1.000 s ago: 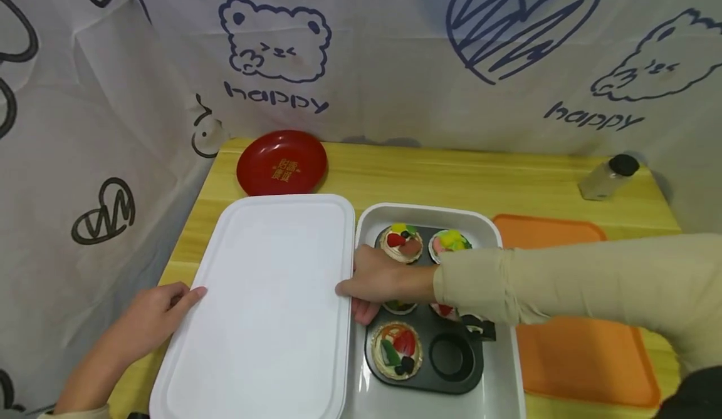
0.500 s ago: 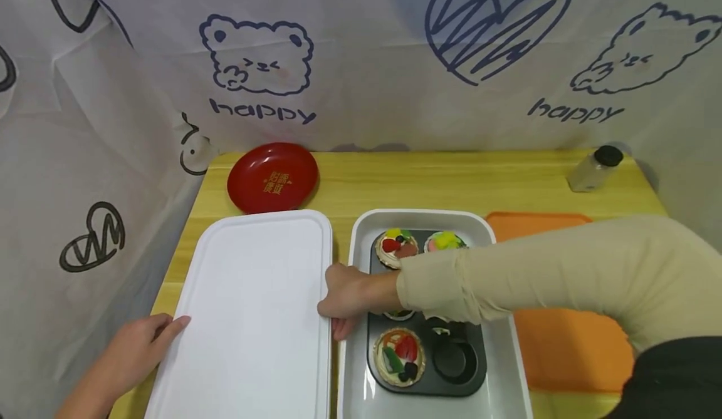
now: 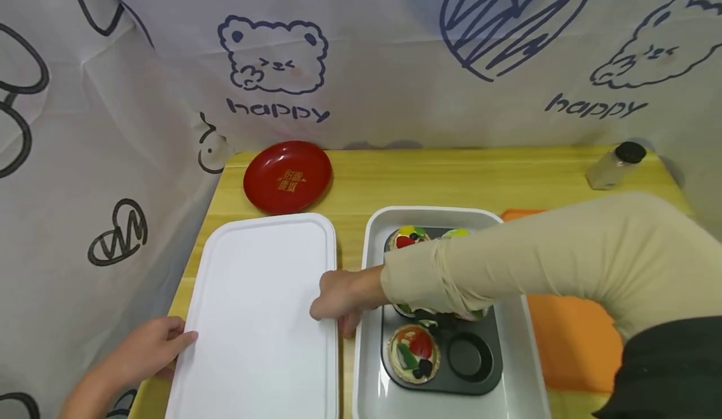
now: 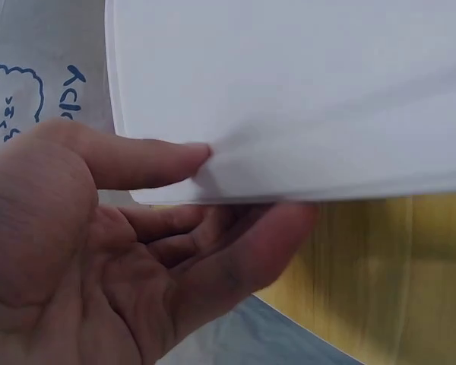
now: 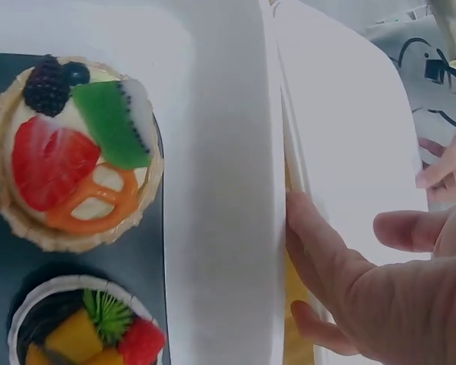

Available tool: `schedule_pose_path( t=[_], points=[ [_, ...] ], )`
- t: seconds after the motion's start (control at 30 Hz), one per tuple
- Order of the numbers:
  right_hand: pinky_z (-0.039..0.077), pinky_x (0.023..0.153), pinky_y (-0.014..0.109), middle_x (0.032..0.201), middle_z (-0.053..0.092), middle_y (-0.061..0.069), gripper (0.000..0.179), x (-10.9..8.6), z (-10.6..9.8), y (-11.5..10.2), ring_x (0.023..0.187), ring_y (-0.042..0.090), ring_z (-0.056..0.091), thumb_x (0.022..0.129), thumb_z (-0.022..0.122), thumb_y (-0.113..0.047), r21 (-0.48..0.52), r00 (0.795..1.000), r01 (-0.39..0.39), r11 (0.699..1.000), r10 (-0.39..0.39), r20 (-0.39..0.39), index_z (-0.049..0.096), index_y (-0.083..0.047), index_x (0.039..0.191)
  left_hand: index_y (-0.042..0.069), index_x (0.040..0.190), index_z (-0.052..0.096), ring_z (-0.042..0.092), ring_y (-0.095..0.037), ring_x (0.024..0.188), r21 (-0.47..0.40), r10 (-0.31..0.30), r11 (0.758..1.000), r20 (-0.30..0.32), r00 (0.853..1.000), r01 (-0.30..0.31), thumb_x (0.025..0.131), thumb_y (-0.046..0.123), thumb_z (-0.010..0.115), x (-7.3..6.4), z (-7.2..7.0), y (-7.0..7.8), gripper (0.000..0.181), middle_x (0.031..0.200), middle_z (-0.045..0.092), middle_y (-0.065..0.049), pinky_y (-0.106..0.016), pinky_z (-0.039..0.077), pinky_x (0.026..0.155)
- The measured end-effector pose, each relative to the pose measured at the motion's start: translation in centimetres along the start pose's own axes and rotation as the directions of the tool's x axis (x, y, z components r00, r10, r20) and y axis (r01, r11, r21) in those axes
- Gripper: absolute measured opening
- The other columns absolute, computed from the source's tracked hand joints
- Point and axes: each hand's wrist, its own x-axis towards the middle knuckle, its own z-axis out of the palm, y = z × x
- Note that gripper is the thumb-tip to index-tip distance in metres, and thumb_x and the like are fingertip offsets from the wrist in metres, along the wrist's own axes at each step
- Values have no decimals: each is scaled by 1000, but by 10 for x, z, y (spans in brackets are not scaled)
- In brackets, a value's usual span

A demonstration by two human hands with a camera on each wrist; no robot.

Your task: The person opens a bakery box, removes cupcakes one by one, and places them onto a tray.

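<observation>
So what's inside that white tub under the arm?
A dark pan of fruit tarts, with an empty cup at the near right. The right sleeve hides much of the pan; whatever lies under the pan in the white tub is covered.

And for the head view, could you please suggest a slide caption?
Left hand grips a white lid, right hand at its opposite edge; alongside, fruit tarts in a dark muffin pan.
</observation>
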Motion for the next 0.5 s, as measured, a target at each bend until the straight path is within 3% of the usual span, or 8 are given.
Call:
schedule_pose_path(
  t=[0.17,0.3,0.43,0.5],
  points=[
    [60,68,38,83,70,25,10,11,6,-1,70,33,72,92,56,-11,-16,1000,-14,1000,14,11,59,-1,90,-4,88,60,66,-20,73,65,35,997,-7,999,-34,100,15,57,7,-2,-2,23,79,62,-7,-37,57,59],
    [59,73,41,79,70,26,15,23,6,-9,76,37,73,92,53,-11,-54,1000,9,999,-9,-5,60,2,88,-4,87,59,64,-19,67,102,12,995,-42,999,-8,100,14,55,7,-6,-8,22,76,59,-8,-36,56,58],
    [58,78,44,84,69,28,18,34,6,-12,82,40,73,93,53,-12,-68,1000,-12,998,13,10,61,4,90,2,78,54,55,-18,57,202,42,979,-79,996,-25,100,15,54,9,-5,-10,25,66,51,-6,-34,48,53],
    [58,80,44,88,69,29,19,38,5,-13,83,40,72,94,52,-13,-85,999,-23,996,25,27,61,5,93,4,74,51,49,-18,55,263,86,963,-107,991,-55,99,13,53,12,-6,-9,26,63,48,-5,-33,43,53]
  ],
)
